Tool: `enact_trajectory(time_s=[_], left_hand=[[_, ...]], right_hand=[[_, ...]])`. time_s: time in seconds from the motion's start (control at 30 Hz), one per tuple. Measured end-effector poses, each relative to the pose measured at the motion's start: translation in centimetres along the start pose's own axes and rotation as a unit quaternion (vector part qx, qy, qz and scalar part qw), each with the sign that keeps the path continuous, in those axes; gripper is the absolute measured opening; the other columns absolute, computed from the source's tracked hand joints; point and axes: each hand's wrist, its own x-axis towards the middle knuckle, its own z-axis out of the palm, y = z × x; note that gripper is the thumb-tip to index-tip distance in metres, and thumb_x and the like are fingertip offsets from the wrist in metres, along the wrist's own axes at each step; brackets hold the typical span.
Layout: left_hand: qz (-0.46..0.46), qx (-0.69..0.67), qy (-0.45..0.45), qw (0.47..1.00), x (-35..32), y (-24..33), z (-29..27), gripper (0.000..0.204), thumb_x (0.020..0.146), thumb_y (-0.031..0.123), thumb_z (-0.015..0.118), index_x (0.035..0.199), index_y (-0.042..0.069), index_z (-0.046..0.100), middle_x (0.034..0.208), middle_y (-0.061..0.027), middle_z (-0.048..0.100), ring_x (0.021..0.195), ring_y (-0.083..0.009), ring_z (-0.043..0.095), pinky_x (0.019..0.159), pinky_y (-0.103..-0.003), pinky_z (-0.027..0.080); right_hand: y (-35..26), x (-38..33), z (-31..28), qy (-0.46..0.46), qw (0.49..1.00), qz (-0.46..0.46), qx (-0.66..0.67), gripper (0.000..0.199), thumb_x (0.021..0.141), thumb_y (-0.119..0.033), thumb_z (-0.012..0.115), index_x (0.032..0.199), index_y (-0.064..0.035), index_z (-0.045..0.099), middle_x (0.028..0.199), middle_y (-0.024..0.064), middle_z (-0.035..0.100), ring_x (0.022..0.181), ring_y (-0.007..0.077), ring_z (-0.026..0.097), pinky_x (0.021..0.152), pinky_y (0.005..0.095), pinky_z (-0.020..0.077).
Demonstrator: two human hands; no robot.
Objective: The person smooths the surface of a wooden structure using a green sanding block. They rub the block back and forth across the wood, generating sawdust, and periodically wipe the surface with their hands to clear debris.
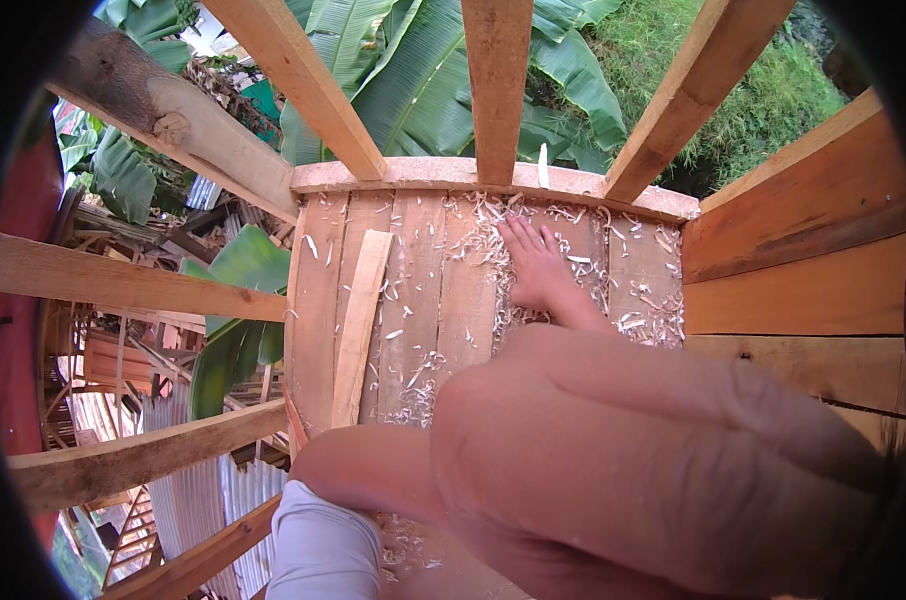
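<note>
Head view: a bare foot (538,270) rested among wood shavings (478,235) on the plank platform (318,290), a loose slat (358,325) beside it; neither hand's grip showed. Steady footing seemed wise.

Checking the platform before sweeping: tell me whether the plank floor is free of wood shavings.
No: pale wood shavings lie scattered over the plank floor, thickest around the bare foot.
</note>
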Motion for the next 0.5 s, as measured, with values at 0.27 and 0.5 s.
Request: enact_trajectory(time_s=[0.27, 0.5], left_hand=[[-0.001, -0.127, 0.028, 0.991, -0.1, -1.9, 4.1, 0.019, 0.091, 0.014, 0.072, 0.101, -0.002, 0.069, 0.092, -0.0161, 0.072, 0.084, -0.0254, 0.071, 0.077, -0.034, 0.055], [0.051, -0.222, 0.041, 0.973, 0.6, -2.9, 8.1, 0.012, 0.093, 0.012, 0.070, 0.093, 0.000, 0.072, 0.088, -0.0145, 0.072, 0.079, -0.0242, 0.071, 0.072, -0.032, 0.055]], right_hand=[[0.2, 0.1, -0.1, -0.006, 1.000, 0.017, -0.014, 0.098, 0.071, -0.018, 0.060, 0.158, -0.0109, 0.017, 0.165, 0.0106, 0.018, 0.153, 0.0224, 0.016, 0.124, 0.0463, 0.0094], [-0.9, 0.3, -0.7, -0.004, 1.000, 0.011, 0.021, 0.100, 0.067, -0.010, 0.061, 0.157, -0.0107, 0.017, 0.166, 0.0114, 0.015, 0.154, 0.0234, 0.013, 0.124, 0.0459, 0.0068]])
